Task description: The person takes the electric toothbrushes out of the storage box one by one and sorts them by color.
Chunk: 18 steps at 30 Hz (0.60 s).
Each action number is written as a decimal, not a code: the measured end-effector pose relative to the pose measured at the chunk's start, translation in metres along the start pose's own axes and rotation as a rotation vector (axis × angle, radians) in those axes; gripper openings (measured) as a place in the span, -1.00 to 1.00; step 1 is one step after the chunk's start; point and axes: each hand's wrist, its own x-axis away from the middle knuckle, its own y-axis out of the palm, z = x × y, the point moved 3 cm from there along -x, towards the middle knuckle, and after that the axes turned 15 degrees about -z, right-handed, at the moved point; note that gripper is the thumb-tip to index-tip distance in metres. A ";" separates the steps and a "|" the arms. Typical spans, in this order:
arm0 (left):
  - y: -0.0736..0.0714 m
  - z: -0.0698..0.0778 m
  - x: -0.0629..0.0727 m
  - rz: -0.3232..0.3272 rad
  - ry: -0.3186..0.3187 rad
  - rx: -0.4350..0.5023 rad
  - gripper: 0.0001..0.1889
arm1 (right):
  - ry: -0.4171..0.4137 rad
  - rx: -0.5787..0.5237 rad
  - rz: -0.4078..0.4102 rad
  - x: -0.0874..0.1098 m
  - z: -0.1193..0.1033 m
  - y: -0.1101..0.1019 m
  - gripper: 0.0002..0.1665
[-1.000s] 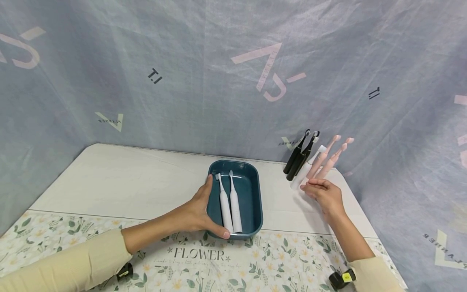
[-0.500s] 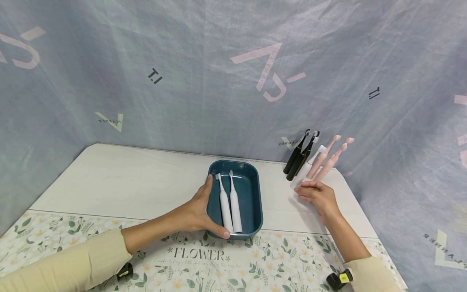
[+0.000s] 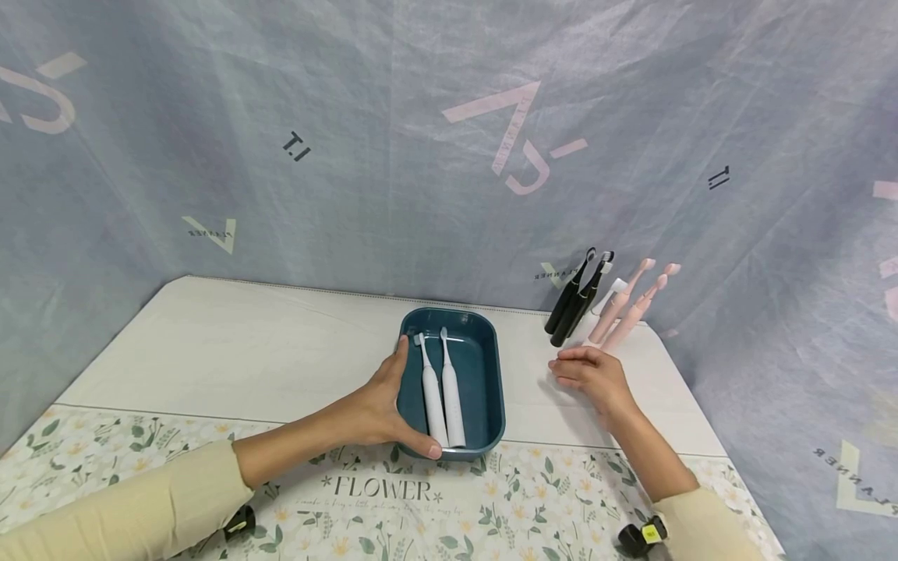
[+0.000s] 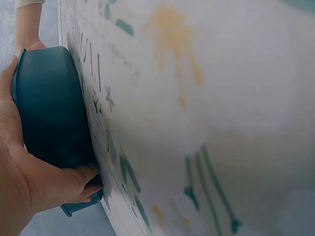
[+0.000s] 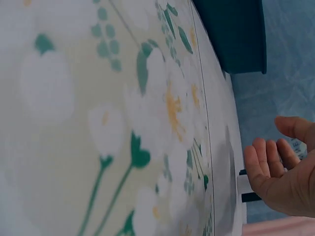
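Note:
My left hand (image 3: 379, 405) holds the left side of a dark teal tray (image 3: 500, 389), thumb on its near rim. In the left wrist view its fingers curl around the outer wall of the tray (image 4: 54, 108). Two white electric toothbrushes (image 3: 434, 409) lie side by side in the tray. My right hand (image 3: 592, 378) is over the white mat in front of the standing toothbrushes, fingers loosely curled, holding nothing; the right wrist view shows the thumb apart from the fingers. A white toothbrush (image 3: 605, 308) stands behind it, its lower part partly hidden.
Black electric toothbrushes (image 3: 577, 304) stand to the left of the white one, and pink ones (image 3: 637, 313) to its right, near the back right edge. A floral mat (image 3: 547, 499) covers the table front. Grey-blue cloth (image 3: 351, 195) hangs behind and at both sides.
My right hand has moved left, away from the foot of the pink toothbrushes and past the white one. The left hand, tray and toothbrushes have stayed put.

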 end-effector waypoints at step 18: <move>0.000 -0.002 0.000 -0.001 0.000 0.011 0.91 | 0.002 0.017 -0.050 -0.009 -0.006 0.030 -0.49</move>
